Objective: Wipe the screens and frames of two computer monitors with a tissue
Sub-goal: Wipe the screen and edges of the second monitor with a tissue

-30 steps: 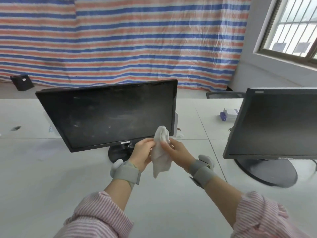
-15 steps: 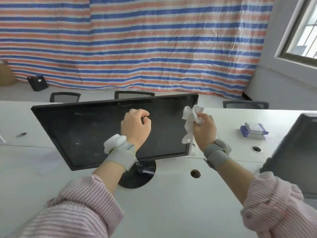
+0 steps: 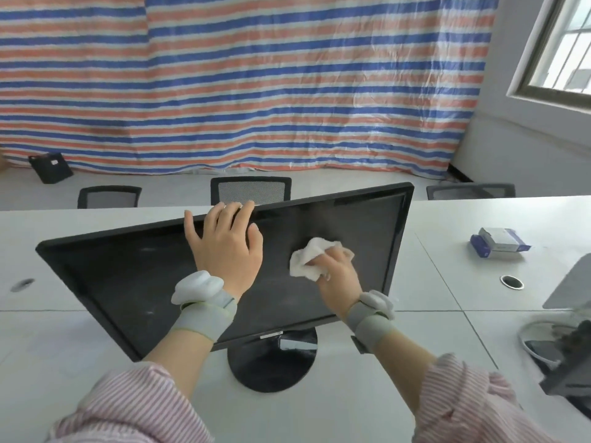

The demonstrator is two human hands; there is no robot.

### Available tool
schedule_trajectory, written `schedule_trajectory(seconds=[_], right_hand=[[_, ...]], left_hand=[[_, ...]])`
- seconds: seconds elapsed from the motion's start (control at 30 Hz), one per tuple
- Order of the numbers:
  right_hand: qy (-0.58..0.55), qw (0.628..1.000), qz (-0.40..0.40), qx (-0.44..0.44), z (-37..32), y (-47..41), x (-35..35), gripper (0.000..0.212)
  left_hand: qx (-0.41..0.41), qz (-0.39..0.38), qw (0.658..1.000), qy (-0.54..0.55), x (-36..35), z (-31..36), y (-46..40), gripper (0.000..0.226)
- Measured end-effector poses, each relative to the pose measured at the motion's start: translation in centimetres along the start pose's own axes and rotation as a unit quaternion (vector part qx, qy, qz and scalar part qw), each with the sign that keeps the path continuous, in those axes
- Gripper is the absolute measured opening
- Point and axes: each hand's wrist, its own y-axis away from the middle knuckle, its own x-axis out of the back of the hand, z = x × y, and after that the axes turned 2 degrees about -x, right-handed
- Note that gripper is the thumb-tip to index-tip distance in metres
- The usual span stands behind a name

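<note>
A black monitor (image 3: 128, 282) stands tilted back on a round base (image 3: 271, 366) in the middle of the white desk. My left hand (image 3: 225, 247) grips its top edge, fingers hooked over the frame. My right hand (image 3: 335, 270) holds a crumpled white tissue (image 3: 308, 259) pressed flat against the right half of the dusty screen. The second monitor (image 3: 569, 372) shows only as a corner and its stand at the right edge of the view.
A blue and white box (image 3: 499, 243) lies on the desk (image 3: 447, 330) at the right, with a cable hole (image 3: 511, 282) in front of it. Three mesh chairs (image 3: 251, 190) stand behind the desk. A striped tarp covers the back wall.
My left hand rose from in front of the screen to grip the monitor's top edge. My right hand brought the tissue from beside the right frame onto the screen. The view shifted left and down.
</note>
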Motion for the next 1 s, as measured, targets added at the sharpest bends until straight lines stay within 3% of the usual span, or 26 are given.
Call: schedule_trajectory(seconds=[0.03, 0.1, 0.23, 0.33, 0.47, 0.57, 0.63, 0.7, 0.77, 0.87, 1.0], right_hand=[[0.005, 0.998, -0.06, 0.005, -0.2, 0.8, -1.2, 0.04], [-0.027, 0.998, -0.042, -0.028, -0.7, 1.8, -1.5, 0.038], [-0.072, 0.963, 0.237, -0.111, -1.7, 1.0, 3.1, 0.031], [-0.08, 0.922, 0.34, -0.168, -1.5, -1.6, 6.4, 0.026], [-0.03, 0.938, 0.31, -0.15, -1.9, -3.3, 5.5, 0.025], [0.045, 0.984, 0.171, 0.008, -3.7, -2.4, 1.6, 0.03], [0.081, 0.985, 0.054, 0.142, -4.6, -1.5, -0.6, 0.032], [0.071, 0.98, -0.021, 0.183, -4.8, -0.8, -1.2, 0.031], [0.026, 0.99, -0.001, 0.138, -4.5, -0.2, -0.3, 0.03], [-0.01, 0.992, 0.109, 0.057, -3.6, -0.3, 2.6, 0.022], [-0.011, 0.975, 0.214, -0.065, -4.8, -2.1, 4.0, 0.021]], left_hand=[[-0.006, 0.009, 1.0, 0.005, -0.1, -0.2, 0.1, 0.04], [-0.022, 0.031, 0.999, 0.008, -0.4, -0.5, 0.4, 0.035], [-0.023, 0.046, 0.998, 0.019, -0.5, -0.8, 0.3, 0.033], [-0.02, 0.058, 0.998, 0.02, -0.6, -0.7, 0.4, 0.032], [-0.01, 0.058, 0.998, 0.022, -0.4, -0.6, 0.4, 0.03], [0.011, 0.044, 0.999, 0.03, -0.1, -0.2, 0.0, 0.035], [0.018, 0.04, 0.998, 0.033, 0.2, 0.1, 0.0, 0.038], [0.02, 0.031, 0.999, 0.038, 0.7, 0.2, 0.1, 0.042], [0.015, 0.016, 0.998, 0.05, 1.2, -0.3, 0.1, 0.045], [0.026, 0.008, 0.997, 0.074, 2.1, -2.1, -0.5, 0.045], [0.107, 0.023, 0.994, 0.025, 3.9, -6.7, -0.5, 0.036]])
